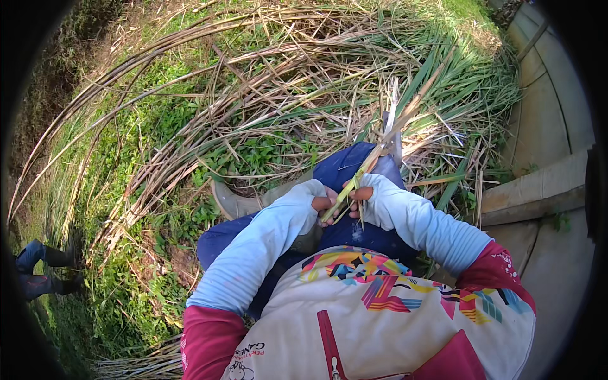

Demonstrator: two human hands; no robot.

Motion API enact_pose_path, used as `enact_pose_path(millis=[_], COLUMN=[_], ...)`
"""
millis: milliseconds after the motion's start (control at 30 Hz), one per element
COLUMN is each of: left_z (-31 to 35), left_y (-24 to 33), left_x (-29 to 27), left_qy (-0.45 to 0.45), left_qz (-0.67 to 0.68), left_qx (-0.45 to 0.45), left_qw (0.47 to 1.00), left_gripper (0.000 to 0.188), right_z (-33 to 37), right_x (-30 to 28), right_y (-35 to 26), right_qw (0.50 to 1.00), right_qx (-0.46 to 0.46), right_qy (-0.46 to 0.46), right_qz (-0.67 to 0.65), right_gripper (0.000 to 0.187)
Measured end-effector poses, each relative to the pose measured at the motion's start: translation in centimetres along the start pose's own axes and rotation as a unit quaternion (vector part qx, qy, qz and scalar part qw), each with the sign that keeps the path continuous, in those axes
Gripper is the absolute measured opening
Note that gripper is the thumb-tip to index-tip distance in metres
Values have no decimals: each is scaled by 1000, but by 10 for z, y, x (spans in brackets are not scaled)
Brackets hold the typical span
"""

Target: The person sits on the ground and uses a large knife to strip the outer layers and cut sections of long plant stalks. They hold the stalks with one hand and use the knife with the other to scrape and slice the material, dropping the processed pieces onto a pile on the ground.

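Observation:
A yellow-green plant stalk (362, 170) with long dry tan leaves slants up and away from between my hands, over my lap. My left hand (324, 204), its sleeve pulled over the palm, closes its fingers at the lower end of the stalk. Just to the right, my right hand (363, 192) pinches the same stalk between thumb and fingers. Thin split strips hang below the fingers. Beyond my knee (345, 161), a greyish, flat, blade-like thing (395, 144) stands behind the leaves; its kind cannot be made out.
Cut stalks (190, 142) lie in a long heap in front and to the left. Green leaves (468, 82) are piled at the far right. A wooden beam (535, 196) and pale sheeting (548, 120) border the right side. Another person's legs (41, 269) show at the far left.

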State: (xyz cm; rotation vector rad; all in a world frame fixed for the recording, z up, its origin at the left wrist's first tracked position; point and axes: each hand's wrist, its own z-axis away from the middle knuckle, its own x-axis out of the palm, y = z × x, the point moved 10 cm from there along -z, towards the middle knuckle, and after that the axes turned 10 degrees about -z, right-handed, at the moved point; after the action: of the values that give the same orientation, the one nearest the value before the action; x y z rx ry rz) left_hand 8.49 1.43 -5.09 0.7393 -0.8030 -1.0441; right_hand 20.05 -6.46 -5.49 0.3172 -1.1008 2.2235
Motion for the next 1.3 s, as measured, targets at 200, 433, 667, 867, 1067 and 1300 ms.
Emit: enact_pose_path(millis=[200,433,667,867,1067,1300], left_z=[4,28,41,11,50,44], left_y=[14,51,59,31,88,89], left_x=[16,16,-8,1,18,20], left_qy=[-42,90,231,95,224,198], left_qz=[-56,-346,-376,-330,-528,-565], left_qx=[24,17,57,63,84,86], left_qw=[997,934,896,937,815,796], left_gripper=[31,34,25,24,25,23], right_z=[9,6,0,-4,-4,-8], right_x=[8,8,6,5,9,6], right_y=[1,3,6,13,12,16], right_qw=[997,996,995,994,995,992], right_qx=[-17,-53,-100,-96,-78,-91], right_qy=[56,54,11,39,60,85], right_qz=[-47,-55,-2,-24,-23,18], right_gripper=[48,56,55,56,58,55])
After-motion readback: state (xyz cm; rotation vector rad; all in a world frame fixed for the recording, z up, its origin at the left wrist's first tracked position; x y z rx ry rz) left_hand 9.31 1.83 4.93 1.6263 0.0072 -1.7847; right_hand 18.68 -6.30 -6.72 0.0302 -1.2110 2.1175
